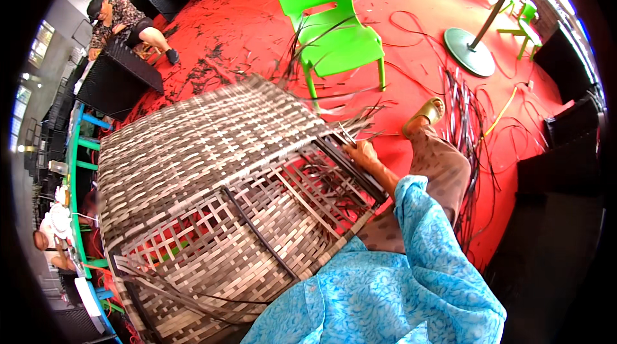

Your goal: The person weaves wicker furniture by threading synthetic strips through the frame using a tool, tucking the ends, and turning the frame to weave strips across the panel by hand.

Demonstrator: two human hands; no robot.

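Note:
A large woven piece of brown and grey flat strips (212, 138) lies tilted across my lap, with a dark frame bar (260, 233) showing through its open-weave side. At its right corner, my right hand (364, 154) is closed beside the dark frame edge. Loose strip ends stick out just beyond the fingers. Something thin and pale shows at the fingertips, but I cannot make out what it is. My left hand is not in view; the woven piece and my blue patterned sleeve fill that side.
A green plastic chair (337, 39) stands ahead on the red floor (231, 19). Dark loose strips (459, 125) lie to the right, near a round stand base (469, 52). Another person (122, 23) sits far left by a black woven box (116, 80). Green rails (80, 170) run along the left.

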